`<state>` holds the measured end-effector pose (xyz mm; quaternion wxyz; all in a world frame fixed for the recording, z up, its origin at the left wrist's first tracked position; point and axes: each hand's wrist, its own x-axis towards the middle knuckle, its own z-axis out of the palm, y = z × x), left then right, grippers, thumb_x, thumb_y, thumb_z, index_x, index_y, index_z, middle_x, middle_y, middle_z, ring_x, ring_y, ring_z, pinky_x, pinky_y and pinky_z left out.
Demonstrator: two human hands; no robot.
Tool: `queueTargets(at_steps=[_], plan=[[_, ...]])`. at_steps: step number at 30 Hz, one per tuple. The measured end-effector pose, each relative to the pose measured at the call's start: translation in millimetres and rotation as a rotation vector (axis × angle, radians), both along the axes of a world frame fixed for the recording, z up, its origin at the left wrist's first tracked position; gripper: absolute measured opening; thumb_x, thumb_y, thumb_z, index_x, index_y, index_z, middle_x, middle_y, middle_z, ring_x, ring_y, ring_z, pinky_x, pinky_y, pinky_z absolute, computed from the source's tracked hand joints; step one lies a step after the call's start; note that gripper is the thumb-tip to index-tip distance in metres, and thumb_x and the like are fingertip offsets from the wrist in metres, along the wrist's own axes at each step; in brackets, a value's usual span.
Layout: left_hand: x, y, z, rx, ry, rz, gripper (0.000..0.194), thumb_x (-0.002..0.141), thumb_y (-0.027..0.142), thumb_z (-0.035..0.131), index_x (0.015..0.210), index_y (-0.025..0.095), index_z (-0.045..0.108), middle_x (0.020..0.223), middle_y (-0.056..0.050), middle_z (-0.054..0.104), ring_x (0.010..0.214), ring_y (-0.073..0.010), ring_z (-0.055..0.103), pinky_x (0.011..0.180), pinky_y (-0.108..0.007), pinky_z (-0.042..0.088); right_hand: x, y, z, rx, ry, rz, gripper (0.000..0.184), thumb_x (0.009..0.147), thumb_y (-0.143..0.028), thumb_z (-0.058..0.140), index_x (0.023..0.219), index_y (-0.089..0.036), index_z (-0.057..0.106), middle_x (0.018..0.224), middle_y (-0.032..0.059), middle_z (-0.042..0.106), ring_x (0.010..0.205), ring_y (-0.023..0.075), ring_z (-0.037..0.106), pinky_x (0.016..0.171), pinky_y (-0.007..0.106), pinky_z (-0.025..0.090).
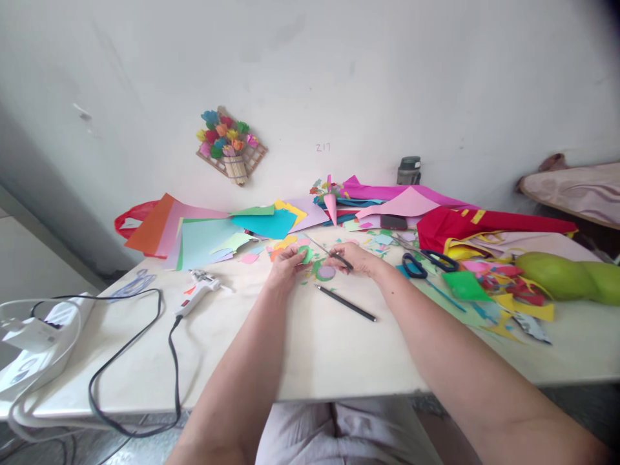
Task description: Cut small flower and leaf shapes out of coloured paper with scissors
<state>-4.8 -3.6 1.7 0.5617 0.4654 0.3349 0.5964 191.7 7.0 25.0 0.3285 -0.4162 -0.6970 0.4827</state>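
My left hand [287, 261] pinches a small piece of green paper [305, 254] above the middle of the table. Close to its right, my right hand [352, 258] grips a pair of scissors [341, 259], whose blades point up and left, past the green paper. Whether the blades touch the paper I cannot tell. Beneath and between the hands lie a round lilac paper piece [326, 272] with a green rim and many small green scraps. A black pen [345, 303] rests on the table just nearer to me.
On the left are a glue gun [199, 297], its looping black cable and a power strip [53, 332]. Coloured paper sheets [203, 236] line the back. Large scissors [429, 258], paper scraps, a red cloth [450, 226] and a green pillow-like object [557, 276] lie at right.
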Motion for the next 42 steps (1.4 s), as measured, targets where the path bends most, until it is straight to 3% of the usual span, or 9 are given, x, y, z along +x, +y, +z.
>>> queueTargets(at_steps=[5,11,18,25,29,37,42], plan=[[2.9,0.4,-1.4,-0.001,0.087,-0.008,0.036,0.050,0.035,0.089,0.067,0.014,0.065,0.067,0.001,0.061,0.063,-0.0107,0.060,0.068,-0.027,0.056,1.6,-0.2,2.2,-0.050,0.146,-0.070,0.025,0.063,-0.018,0.075,0.080,-0.014,0.058,0.051,-0.0033,0.058,0.042,0.0085,0.048,0.042,0.020,0.034],[4.8,1.2,-3.4,0.033,0.220,-0.018,0.031,0.056,0.039,0.086,0.067,0.016,0.069,0.066,-0.001,0.064,0.057,-0.0103,0.059,0.058,-0.022,0.052,-4.0,0.4,1.5,-0.034,0.305,-0.078,0.034,0.057,-0.013,0.077,0.084,-0.016,0.057,0.057,-0.0047,0.060,0.051,0.0105,0.055,0.051,0.021,0.040],[8.0,0.0,-0.6,0.042,0.320,0.012,0.031,0.055,0.040,0.086,0.066,0.016,0.070,0.061,0.000,0.063,0.054,-0.0100,0.056,0.053,-0.021,0.046,-9.5,-0.7,1.2,-0.005,0.282,-0.123,0.028,0.059,-0.009,0.066,0.085,-0.016,0.057,0.053,-0.0061,0.056,0.050,0.0104,0.051,0.052,0.023,0.039],[9.1,0.2,-1.7,-0.031,0.238,-0.081,0.037,0.051,0.038,0.088,0.063,0.013,0.065,0.064,-0.002,0.064,0.058,-0.0119,0.060,0.061,-0.026,0.052,-14.7,0.8,0.5,0.015,0.342,-0.187,0.033,0.055,-0.011,0.063,0.086,-0.017,0.056,0.052,-0.0077,0.054,0.048,0.0100,0.047,0.050,0.023,0.038],[9.5,-0.5,-1.5,-0.026,0.147,-0.053,0.035,0.052,0.034,0.088,0.062,0.014,0.061,0.067,-0.001,0.064,0.063,-0.0131,0.063,0.069,-0.028,0.055,-19.0,-0.9,1.1,-0.007,0.365,-0.240,0.033,0.053,-0.010,0.062,0.085,-0.017,0.056,0.052,-0.0072,0.054,0.047,0.0103,0.048,0.048,0.023,0.038],[5.2,2.7,-1.6,0.013,0.071,0.012,0.039,0.053,0.034,0.088,0.071,0.014,0.060,0.071,-0.001,0.066,0.064,-0.0134,0.066,0.071,-0.029,0.056,-17.9,-8.4,4.4,-0.101,0.261,-0.146,0.027,0.061,-0.009,0.067,0.085,-0.017,0.057,0.050,-0.0059,0.056,0.043,0.0095,0.049,0.045,0.020,0.037],[3.3,3.2,-0.4,-0.028,0.073,0.005,0.045,0.051,0.037,0.089,0.076,0.015,0.059,0.071,-0.002,0.069,0.061,-0.0155,0.068,0.068,-0.028,0.055,-7.5,-3.2,1.6,-0.103,0.138,-0.023,0.023,0.067,-0.025,0.075,0.077,-0.016,0.056,0.049,-0.0032,0.056,0.041,0.0092,0.050,0.037,0.018,0.028]])
